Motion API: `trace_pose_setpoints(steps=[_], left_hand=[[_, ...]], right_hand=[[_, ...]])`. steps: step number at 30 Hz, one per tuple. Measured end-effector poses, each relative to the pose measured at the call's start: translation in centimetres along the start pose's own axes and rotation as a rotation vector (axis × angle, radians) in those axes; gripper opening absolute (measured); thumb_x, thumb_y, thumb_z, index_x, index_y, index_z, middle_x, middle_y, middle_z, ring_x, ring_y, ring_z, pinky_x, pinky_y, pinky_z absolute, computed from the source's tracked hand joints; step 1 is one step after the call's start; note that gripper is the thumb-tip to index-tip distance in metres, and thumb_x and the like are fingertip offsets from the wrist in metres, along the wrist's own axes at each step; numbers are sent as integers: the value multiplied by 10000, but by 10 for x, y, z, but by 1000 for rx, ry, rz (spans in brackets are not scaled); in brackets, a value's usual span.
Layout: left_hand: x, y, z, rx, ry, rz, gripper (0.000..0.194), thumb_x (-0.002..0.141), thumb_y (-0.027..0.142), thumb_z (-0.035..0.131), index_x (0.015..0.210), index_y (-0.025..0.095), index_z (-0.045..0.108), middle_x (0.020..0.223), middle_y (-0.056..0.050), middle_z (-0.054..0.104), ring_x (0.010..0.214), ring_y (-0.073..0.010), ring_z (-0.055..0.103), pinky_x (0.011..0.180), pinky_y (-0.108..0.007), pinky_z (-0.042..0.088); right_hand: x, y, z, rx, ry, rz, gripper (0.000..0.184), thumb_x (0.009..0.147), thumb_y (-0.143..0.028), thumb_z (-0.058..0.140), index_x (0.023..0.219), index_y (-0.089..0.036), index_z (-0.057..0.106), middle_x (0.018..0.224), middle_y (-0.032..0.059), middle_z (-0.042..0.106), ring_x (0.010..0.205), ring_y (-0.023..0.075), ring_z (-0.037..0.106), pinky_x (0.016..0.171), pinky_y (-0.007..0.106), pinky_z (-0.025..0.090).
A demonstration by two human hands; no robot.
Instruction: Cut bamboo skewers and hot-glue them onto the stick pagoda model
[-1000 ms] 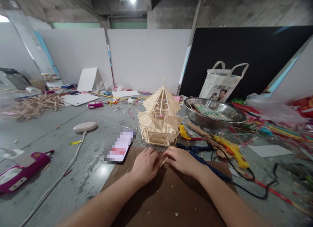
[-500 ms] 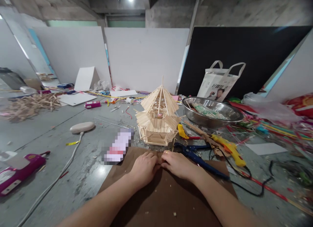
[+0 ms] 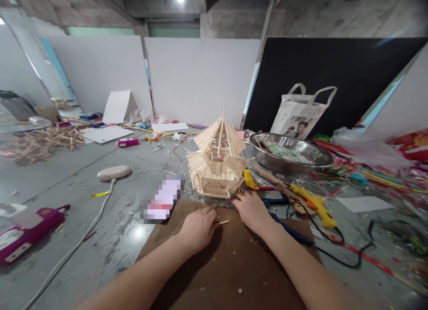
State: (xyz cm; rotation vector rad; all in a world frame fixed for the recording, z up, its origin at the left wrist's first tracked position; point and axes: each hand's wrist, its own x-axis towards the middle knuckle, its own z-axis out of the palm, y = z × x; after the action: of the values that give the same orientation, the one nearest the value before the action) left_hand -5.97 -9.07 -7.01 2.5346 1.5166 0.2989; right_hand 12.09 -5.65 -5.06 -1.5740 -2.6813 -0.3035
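A small pagoda model [image 3: 219,161] built of thin wooden sticks stands on the grey floor just beyond a brown board [image 3: 230,261]. My left hand [image 3: 197,227] rests on the board with its fingers pinched on a short wooden stick [image 3: 223,222] that pokes out to the right. My right hand [image 3: 252,211] lies further forward, at the front right foot of the model, fingers curled downward beside blue-handled pliers [image 3: 284,225]; what its fingertips touch is hidden. A ring shows on one finger.
A phone [image 3: 163,199] lies left of the board. A steel bowl [image 3: 292,154], a yellow glue gun [image 3: 316,205] with black cable, and a white bag [image 3: 302,109] are at the right. A pink device [image 3: 25,230], white cable and a stick pile [image 3: 43,140] lie left.
My right hand has left the left hand and moved forward and right to the model's base. The left hand stays on the board, its short stick now showing.
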Motion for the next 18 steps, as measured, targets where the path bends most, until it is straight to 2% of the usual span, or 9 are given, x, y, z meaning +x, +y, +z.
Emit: trace_pose_setpoints(steps=[14,18], left_hand=[[0,0,-1,4,-19,5,150,810,233,345,818,194,490,861,-35,585,803,-182,560,670,-279,422],[1,-1,-1,15,-22,7,152,809,233,337,812,191,483,850,-37,585,796,-182,562,653,-273,420]], right_hand=[[-1,-7,4,-44,15,5,285,803,-90,347,799,-135,628,835,127,640,892,234,505,805,368,286],[-1,-9,-7,-26,19,-4,244,806,-138,376,798,-145,620,827,92,643,868,215,521,815,357,298]])
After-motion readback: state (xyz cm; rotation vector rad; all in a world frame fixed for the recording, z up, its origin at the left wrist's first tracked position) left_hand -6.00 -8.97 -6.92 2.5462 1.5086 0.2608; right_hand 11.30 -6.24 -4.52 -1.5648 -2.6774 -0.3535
